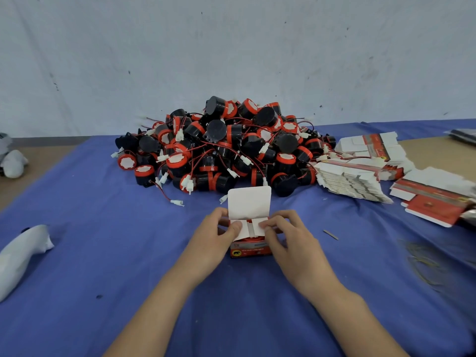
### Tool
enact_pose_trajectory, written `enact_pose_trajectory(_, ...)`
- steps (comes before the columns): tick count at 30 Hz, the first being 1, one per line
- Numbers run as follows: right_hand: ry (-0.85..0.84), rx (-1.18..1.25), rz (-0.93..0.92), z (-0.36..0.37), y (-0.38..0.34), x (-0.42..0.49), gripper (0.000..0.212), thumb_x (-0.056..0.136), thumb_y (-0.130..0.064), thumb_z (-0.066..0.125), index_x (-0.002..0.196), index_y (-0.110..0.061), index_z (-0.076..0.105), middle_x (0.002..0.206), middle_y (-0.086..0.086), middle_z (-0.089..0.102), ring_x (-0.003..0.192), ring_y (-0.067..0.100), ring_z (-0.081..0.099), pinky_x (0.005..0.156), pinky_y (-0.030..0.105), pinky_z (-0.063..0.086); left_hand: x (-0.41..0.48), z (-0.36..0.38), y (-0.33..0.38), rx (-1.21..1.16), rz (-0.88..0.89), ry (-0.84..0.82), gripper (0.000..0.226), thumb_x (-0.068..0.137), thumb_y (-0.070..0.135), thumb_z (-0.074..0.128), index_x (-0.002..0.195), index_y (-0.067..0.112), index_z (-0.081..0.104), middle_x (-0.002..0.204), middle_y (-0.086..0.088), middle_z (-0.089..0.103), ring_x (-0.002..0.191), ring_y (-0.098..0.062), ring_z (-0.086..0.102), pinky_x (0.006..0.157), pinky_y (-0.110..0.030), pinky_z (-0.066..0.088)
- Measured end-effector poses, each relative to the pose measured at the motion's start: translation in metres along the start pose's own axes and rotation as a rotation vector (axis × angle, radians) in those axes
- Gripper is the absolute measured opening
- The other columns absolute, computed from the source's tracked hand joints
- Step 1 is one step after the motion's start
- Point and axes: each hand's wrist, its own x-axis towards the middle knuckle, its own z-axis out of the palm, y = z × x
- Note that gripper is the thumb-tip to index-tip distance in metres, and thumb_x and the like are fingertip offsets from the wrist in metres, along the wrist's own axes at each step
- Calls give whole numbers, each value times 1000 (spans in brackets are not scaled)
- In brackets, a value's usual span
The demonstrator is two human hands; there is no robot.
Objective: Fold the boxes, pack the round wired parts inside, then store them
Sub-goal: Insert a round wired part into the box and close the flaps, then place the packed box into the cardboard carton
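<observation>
While pinching the side flaps [258,226] of the box [251,250] down over the round part [251,238] with left hand [219,237] and right hand [287,237], looks mid-closing. Next: fold lid flap [249,202] down, tuck gently.

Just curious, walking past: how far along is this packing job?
Early days. One box is folded, with something red inside. The left hand and right hand grip it and press its side flaps down; the lid stands open. Left over: a big pile of round wired parts and stacks of flat boxes. No stored boxes show.
</observation>
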Motion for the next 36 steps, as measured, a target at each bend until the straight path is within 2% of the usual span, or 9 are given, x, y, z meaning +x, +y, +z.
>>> enact_pose_trajectory(6,-74,175,-9,-3,2,2,13,103,-41,49,103,-36,61,133,-51,33,102,-9,58,80,19,47,1,0,3,-115,-4,-29,15,102,25,55,113,34,60,108,12,67,89,6,63,69,-7,48)
enact_pose_trajectory(9,-167,181,-36,-9,4,3,19,96,-52,57,107,-37,57,132,-53,30,94,-5,61,76,12,45,1,1,3,-128,-1,-6,16,103,22,53,112,32,62,104,10,69,88,0,66,71,-11,50)
enact_pose_trajectory(12,-176,143,-46,-10,9,4,23,93,-44,67,110,-29,59,127,-54,30,95,-13,56,77,5,41,0,2,2,-140,-8,22,15,103,20,52,98,29,63,93,12,71,79,0,66,66,-12,50)
enact_pose_trajectory(18,-135,142,-26,-9,9,6,22,88,-45,73,97,-32,58,120,-35,49,105,-12,53,78,12,44,4,5,0,-210,-67,102,33,100,11,52,85,33,72,87,12,72,75,0,64,62,-12,47)
enact_pose_trajectory(23,-124,224,90,-8,8,3,41,80,-50,79,87,-52,39,109,-46,56,99,-22,54,72,15,44,1,2,5,-279,-111,117,46,96,0,38,83,24,76,82,8,76,74,-6,70,58,-11,49)
enact_pose_trajectory(26,-162,136,8,-13,4,0,48,84,-52,74,108,-66,35,122,-45,47,101,-9,60,77,21,50,-3,-3,4,-200,-52,74,37,102,18,41,90,27,75,90,15,75,83,1,68,65,-6,46)
enact_pose_trajectory(29,-202,-22,-131,-17,7,-6,36,89,-50,70,121,-46,54,138,-38,41,111,3,60,88,32,51,-9,-3,-4,19,54,-54,10,100,39,53,101,37,64,104,15,69,94,2,63,75,-9,46)
enact_pose_trajectory(33,-243,-24,-146,-24,11,-11,53,85,-71,55,131,-43,55,142,-48,28,121,-6,51,97,27,46,-12,-3,-11,201,234,-118,11,101,41,50,106,41,60,138,24,45,129,3,42,100,-20,40)
enact_pose_trajectory(36,-228,-6,-156,-27,11,-14,59,86,-76,38,132,-43,55,147,-44,27,125,-9,48,98,27,46,-14,-5,-11,185,278,-136,20,96,52,50,105,42,65,138,34,44,132,7,39,106,-29,42)
